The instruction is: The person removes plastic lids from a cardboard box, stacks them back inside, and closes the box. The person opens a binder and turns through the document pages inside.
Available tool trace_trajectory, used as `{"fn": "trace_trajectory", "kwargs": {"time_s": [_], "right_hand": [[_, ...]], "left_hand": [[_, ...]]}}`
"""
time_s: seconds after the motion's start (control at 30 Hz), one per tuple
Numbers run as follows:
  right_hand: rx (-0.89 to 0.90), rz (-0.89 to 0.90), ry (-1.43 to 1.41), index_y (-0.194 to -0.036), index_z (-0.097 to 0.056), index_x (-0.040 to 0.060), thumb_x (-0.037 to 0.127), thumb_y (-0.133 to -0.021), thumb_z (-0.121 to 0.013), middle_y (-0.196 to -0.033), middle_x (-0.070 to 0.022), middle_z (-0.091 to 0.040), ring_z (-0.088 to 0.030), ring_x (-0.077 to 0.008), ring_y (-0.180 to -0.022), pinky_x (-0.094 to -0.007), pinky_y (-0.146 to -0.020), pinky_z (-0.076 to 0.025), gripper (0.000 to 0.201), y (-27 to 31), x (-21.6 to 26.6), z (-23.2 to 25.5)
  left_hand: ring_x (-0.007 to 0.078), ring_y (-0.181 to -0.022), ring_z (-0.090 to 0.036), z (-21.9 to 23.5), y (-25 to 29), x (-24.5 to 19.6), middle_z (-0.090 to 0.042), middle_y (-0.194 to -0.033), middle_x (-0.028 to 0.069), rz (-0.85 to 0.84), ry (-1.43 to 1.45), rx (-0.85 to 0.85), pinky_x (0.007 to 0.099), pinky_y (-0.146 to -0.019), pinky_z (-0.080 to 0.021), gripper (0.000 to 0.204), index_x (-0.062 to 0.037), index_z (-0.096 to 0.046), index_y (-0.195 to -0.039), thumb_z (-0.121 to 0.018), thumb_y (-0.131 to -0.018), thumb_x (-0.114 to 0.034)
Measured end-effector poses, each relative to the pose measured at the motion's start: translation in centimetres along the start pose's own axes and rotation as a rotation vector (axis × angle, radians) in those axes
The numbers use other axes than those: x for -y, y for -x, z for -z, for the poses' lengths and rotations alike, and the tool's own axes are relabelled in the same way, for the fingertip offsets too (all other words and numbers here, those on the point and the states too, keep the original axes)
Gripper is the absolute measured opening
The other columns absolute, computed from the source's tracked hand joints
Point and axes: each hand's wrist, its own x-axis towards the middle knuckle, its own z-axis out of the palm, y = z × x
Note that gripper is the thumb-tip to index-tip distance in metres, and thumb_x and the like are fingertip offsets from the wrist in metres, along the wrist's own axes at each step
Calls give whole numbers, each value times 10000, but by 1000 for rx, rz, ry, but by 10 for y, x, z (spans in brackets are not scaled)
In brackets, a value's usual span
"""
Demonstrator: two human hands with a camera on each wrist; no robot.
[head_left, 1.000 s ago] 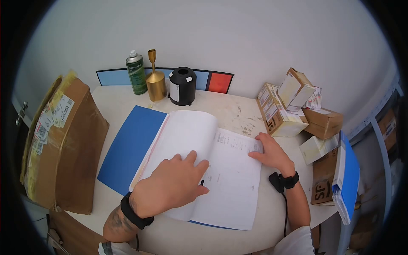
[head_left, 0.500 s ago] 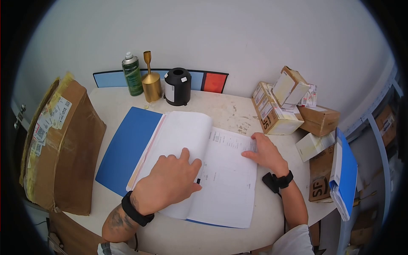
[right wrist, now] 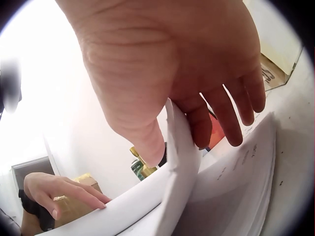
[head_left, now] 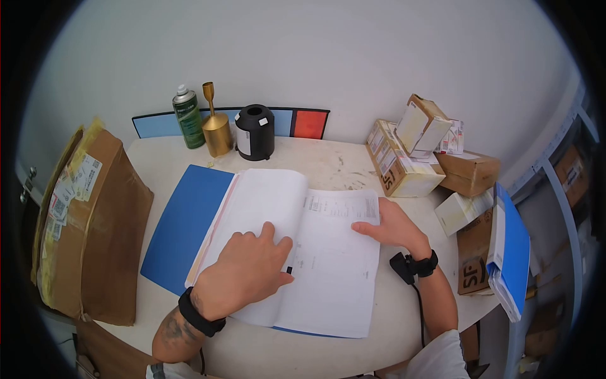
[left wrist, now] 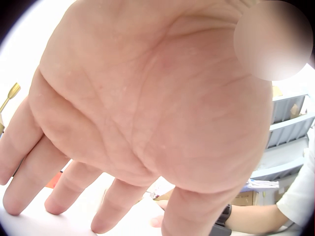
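A blue folder (head_left: 186, 224) lies spread on the table, with a stack of white sheets turned to its left side and printed sheets on its right. My left hand (head_left: 243, 271) rests on the left-hand stack (head_left: 268, 196), fingers spread and palm down. At the upper right corner, my right hand (head_left: 398, 226) pinches a printed page (head_left: 331, 265) between thumb and forefinger. The right wrist view shows that page's edge (right wrist: 179, 162) raised between thumb and fingers, with more printed sheets (right wrist: 236, 182) lying below it.
A large taped carton (head_left: 107, 234) stands at the left. Along the back are a green spray can (head_left: 189, 119), a gold candlestick (head_left: 217, 134) and a black cylinder (head_left: 255, 134). Small cartons (head_left: 404, 167) are piled at the right, with a blue binder (head_left: 510, 246) leaning beside them.
The right hand has taken hold of the page's upper right corner, and the page's edge has lifted. My left hand stays on the left stack. The whole view has shifted slightly.
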Motion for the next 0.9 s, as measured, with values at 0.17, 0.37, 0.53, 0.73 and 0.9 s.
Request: {"fn": "trace_trajectory", "kwargs": {"time_s": [0.17,0.37,0.53,0.73,0.9], "right_hand": [[391,315,-396,-1406,-558,14,499,-846,-779,-1519,-264,-460,-406,-407,-1422,-488,-1185,-328,773,22,47,0],[525,692,-447,-1459,-471,9,427,-864,-794,-1575,-272,-404,-374,-411,-1470,-454,-1184,-342,795,27,74,-35],[306,249,-341,-1549,-365,21,348,-910,-758,-1592,-266,-385,-397,-379,-1472,-416,-1204,-322,818,10,47,-21],[-36,-10,-476,-1602,-263,11,309,-972,-660,-1584,-298,-370,-382,-366,-1479,-429,-1220,-293,802,0,8,-23],[240,151,-425,-1572,-255,-21,430,-1017,-607,-1594,-289,-332,-380,-409,-1463,-488,-1207,-316,797,25,61,-21]], "left_hand": [[383,-864,-693,7,-1,-1,-596,-1168,229,30,-6,27,445,-740,-567,554,-30,-598,-1297,-774,-879,-349],[377,-796,-684,27,8,12,-648,-1063,208,22,255,-404,438,-694,-545,638,-19,-479,-1431,-745,-882,-206],[381,-977,-686,32,8,-14,-663,-1210,202,-235,459,-846,401,-815,-563,494,0,-567,-1358,-687,-881,-45],[367,-1293,-546,1,16,-55,-588,-1374,176,-718,257,-416,503,-1053,-448,479,-51,-634,-1253,-751,-893,-343],[403,-1376,-471,0,20,-66,-534,-1425,198,-770,235,-272,590,-1110,-382,471,-70,-640,-1237,-710,-915,-406]]}}
